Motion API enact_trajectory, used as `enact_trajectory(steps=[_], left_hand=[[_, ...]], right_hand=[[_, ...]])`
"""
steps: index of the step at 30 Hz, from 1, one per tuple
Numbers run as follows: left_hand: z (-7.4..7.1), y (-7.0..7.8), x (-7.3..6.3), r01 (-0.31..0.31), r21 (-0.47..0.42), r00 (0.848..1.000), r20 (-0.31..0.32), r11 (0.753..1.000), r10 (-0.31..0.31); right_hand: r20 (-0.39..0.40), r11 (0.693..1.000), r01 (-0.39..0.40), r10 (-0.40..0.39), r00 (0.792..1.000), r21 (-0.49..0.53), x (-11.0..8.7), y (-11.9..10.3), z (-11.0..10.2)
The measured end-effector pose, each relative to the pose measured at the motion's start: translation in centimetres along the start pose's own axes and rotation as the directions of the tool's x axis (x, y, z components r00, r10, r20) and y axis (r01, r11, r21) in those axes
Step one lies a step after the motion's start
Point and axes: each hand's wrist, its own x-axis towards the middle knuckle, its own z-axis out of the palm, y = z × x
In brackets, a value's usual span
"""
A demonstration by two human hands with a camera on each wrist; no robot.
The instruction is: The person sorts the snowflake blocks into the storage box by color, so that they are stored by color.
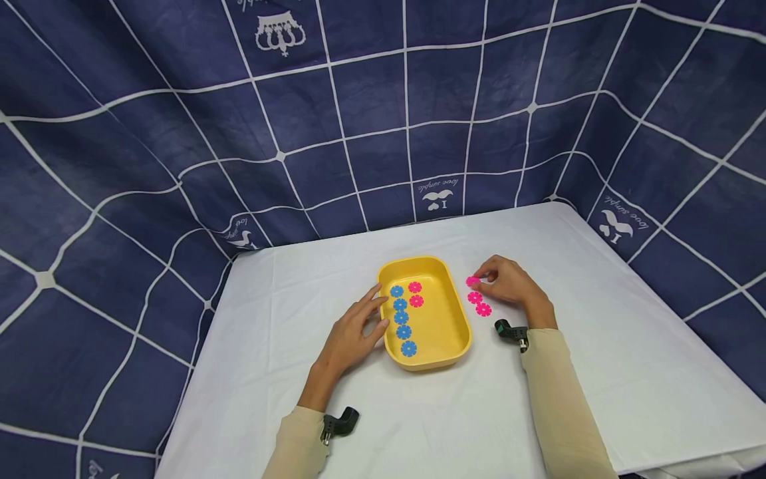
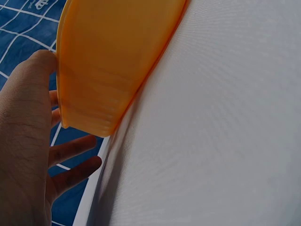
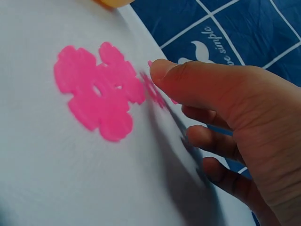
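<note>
A yellow tray (image 1: 439, 364) sits on the white table. Inside it, several blue flower-shaped discs (image 1: 401, 318) form a column along the left side, with two pink flower-shaped discs (image 1: 415, 301) beside the far end. My left hand (image 1: 353, 332) touches the tray's left rim with spread, relaxed fingers; the left wrist view shows the thumb against the tray's rim (image 2: 59, 89). Right of the tray, my right hand (image 1: 509, 283) pinches a pink disc (image 1: 471, 281) between thumb and fingers, mostly hidden behind the thumb in the right wrist view. Two loose pink discs (image 3: 101, 94) lie just below it.
A white cloth (image 1: 257, 319) covers the table. Dark blue curtains (image 1: 371, 133) with white grid lines hang along the back and both sides. Each wrist wears a small black camera (image 1: 511, 330).
</note>
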Motion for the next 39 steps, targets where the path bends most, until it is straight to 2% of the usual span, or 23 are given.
enact_trajectory(steps=[10, 20, 28, 39], left_hand=[[0.0, -0.1, -0.2, 0.006, -0.006, 1.000, 0.000, 1.000, -0.006], [0.2, 0.1, -0.5, 0.009, -0.006, 1.000, -0.009, 1.000, -0.009], [0.2, 0.0, -0.4, 0.003, 0.003, 1.000, -0.009, 1.000, -0.003], [0.0, 0.2, -0.2, 0.008, -0.004, 1.000, -0.010, 1.000, -0.008]], right_hand=[[-0.021, 0.999, 0.049, -0.049, 0.999, -0.012, -0.1, -1.4, -1.6], [-0.081, 0.998, 0.045, -0.048, 0.996, -0.036, -0.6, -3.5, -2.9], [-0.138, 0.993, 0.107, -0.113, 0.984, -0.046, -0.9, -4.7, -3.7], [-0.135, 0.981, 0.191, -0.195, 0.971, -0.045, -0.6, -7.2, -3.2]])
